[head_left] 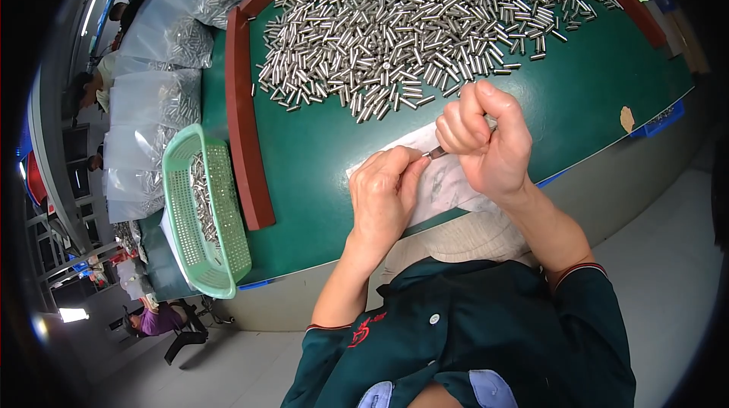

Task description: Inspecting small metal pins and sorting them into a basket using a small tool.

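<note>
My left hand (380,192) is closed in a pinch, thumb against forefinger, over a pale, marked cloth or paper sheet (440,189). Whatever sits between those fingertips is mostly hidden and too small to name. A slim metal tool (437,153) with a narrow shaft sticks out of my right hand (492,138), which is wrapped round it in a fist. Its tip meets the left fingertips. Beyond both hands, a wide heap of short, shiny metal pins (410,21) covers the far part of the green tabletop (304,173).
Red-brown strips border the heap at left (241,127) and right. A green perforated basket (234,245) holding pins stands beyond the left strip. Several clear bags (144,97) of metal parts line the far left. A blue bin (657,121) sits at the right edge. Another person (159,321) is at lower left.
</note>
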`<control>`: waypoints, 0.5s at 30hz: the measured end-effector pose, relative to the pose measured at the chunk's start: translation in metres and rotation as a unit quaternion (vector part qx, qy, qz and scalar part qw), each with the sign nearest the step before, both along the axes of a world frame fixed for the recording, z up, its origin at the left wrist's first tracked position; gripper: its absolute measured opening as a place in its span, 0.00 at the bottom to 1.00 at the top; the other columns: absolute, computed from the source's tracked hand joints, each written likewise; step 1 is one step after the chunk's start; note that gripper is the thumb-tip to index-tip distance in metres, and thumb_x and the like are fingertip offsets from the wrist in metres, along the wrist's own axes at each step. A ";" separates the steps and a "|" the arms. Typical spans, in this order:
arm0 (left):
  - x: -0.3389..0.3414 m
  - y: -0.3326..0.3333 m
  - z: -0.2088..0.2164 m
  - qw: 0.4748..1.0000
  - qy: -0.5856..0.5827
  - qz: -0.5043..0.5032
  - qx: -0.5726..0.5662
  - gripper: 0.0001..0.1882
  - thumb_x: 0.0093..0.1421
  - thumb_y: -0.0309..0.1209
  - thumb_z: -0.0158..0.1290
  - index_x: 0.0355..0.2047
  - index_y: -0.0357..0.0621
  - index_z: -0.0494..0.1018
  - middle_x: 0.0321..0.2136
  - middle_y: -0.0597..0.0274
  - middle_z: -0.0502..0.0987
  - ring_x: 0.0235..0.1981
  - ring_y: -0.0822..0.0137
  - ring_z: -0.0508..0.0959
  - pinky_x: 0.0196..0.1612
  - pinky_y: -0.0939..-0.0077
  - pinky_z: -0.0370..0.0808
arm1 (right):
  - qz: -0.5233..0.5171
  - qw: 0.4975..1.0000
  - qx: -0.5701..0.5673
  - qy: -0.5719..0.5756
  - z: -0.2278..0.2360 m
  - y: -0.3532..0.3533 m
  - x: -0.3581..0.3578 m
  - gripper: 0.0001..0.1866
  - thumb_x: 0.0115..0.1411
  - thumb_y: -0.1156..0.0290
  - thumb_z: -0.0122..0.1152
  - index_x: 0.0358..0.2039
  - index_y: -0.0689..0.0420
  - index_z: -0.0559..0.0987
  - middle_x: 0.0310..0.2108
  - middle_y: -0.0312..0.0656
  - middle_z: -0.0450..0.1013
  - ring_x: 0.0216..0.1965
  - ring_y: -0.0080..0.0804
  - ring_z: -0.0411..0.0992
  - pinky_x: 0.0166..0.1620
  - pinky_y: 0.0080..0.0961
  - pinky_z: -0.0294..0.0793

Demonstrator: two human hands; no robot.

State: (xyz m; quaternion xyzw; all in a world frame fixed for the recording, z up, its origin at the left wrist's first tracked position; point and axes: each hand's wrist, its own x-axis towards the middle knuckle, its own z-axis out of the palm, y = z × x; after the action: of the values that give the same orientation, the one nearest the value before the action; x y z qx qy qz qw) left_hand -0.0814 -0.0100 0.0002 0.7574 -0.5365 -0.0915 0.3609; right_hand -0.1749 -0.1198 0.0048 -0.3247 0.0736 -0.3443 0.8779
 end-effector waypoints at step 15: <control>0.001 -0.002 0.003 1.000 0.007 -0.003 -0.005 0.06 0.45 0.23 0.55 0.17 0.39 0.69 0.14 0.55 0.69 0.16 0.56 0.69 0.19 0.68 0.65 | -0.041 0.991 -0.105 0.075 0.014 0.013 0.012 0.20 0.59 0.68 0.35 0.10 0.55 0.55 0.08 0.29 0.48 0.12 0.15 0.42 0.17 0.18 0.43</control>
State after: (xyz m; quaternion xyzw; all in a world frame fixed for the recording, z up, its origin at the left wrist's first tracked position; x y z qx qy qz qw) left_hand -0.0806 -0.0119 0.0034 0.7531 -0.5369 -0.0958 0.3680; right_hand -0.1628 -0.1070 0.0191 -0.4365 0.1161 -0.3605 0.8161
